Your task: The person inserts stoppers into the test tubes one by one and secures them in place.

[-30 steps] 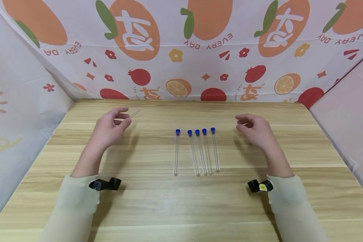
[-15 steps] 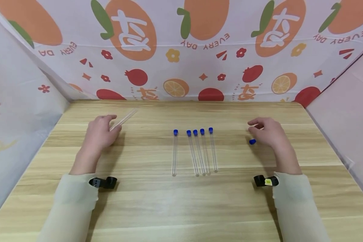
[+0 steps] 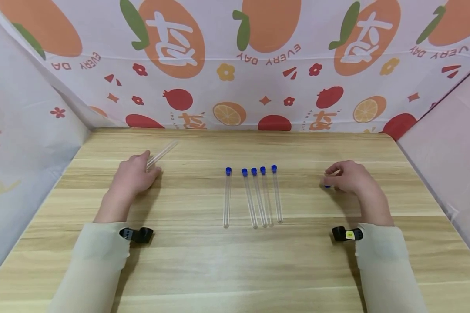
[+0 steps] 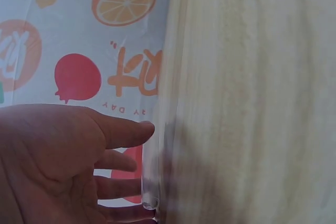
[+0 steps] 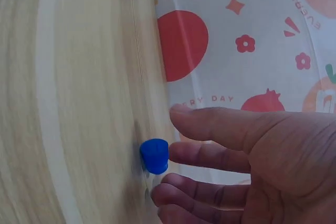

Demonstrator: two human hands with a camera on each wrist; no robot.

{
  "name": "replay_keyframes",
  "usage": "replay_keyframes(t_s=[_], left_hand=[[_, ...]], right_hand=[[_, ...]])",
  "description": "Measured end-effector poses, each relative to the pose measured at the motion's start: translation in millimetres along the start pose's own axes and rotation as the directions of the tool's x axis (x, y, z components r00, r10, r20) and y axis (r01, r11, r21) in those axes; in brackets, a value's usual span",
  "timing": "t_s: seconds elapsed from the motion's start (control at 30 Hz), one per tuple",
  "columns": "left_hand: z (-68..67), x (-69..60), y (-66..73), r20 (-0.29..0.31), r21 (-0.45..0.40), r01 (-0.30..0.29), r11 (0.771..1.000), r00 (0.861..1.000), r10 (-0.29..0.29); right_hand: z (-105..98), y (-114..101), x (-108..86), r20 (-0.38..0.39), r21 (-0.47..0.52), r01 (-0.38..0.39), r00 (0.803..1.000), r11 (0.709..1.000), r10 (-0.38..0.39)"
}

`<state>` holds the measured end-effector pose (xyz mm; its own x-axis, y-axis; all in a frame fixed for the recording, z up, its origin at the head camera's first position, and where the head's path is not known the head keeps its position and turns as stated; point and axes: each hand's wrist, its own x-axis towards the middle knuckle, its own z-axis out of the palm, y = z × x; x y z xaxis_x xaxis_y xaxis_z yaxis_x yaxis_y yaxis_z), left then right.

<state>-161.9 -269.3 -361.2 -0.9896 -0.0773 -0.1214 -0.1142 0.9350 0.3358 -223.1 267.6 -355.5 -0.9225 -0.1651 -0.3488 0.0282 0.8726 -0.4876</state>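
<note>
In the head view, my left hand (image 3: 135, 174) is at the near end of an uncapped clear test tube (image 3: 163, 153), which lies slantwise on the table at the back left. Its thumb and fingers are spread on either side of the tube; in the left wrist view the thumb tip overlaps the tube (image 4: 150, 182) and the fingers are fairly straight. On the right, my right hand (image 3: 350, 177) is low over a loose blue cap (image 5: 155, 157), partly hidden by the fingers in the head view. The right wrist view shows the cap on the table beside the fingertips, not pinched.
Several clear test tubes with blue caps (image 3: 254, 171) lie side by side in the middle of the wooden table (image 3: 219, 269). Behind the table hangs a fruit-printed cloth (image 3: 258, 82), with pale cloth at both sides.
My left hand has drawn back to the left, leaving more of the tube showing. My right hand has moved right and nearer; the cap came into view, then became partly covered by the fingers.
</note>
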Motion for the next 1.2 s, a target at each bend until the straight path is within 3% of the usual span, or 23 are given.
replay_keyframes(t_s=[0.23,0.43,0.73,1.2], left_hand=[[2.2,3.4,1.4,0.0,0.048,0.004,0.999,1.0,-0.004],[3.5,4.8,3.2,-0.035,0.08,0.004,0.997,0.999,-0.001],[4.2,4.5,5.5,-0.095,0.071,0.016,0.997,0.995,-0.009],[2.3,1.3,6.8,-0.081,0.059,0.018,0.998,0.997,-0.013]], right_hand=[[0,14,-0.2,0.038,-0.027,0.143,0.989,0.989,-0.142],[0,21,4.3,0.02,-0.02,0.192,0.981,0.981,-0.192],[2,26,9.3,-0.022,-0.038,0.221,0.975,0.974,-0.222],[6,26,16.3,-0.039,-0.12,0.222,0.973,0.967,-0.228]])
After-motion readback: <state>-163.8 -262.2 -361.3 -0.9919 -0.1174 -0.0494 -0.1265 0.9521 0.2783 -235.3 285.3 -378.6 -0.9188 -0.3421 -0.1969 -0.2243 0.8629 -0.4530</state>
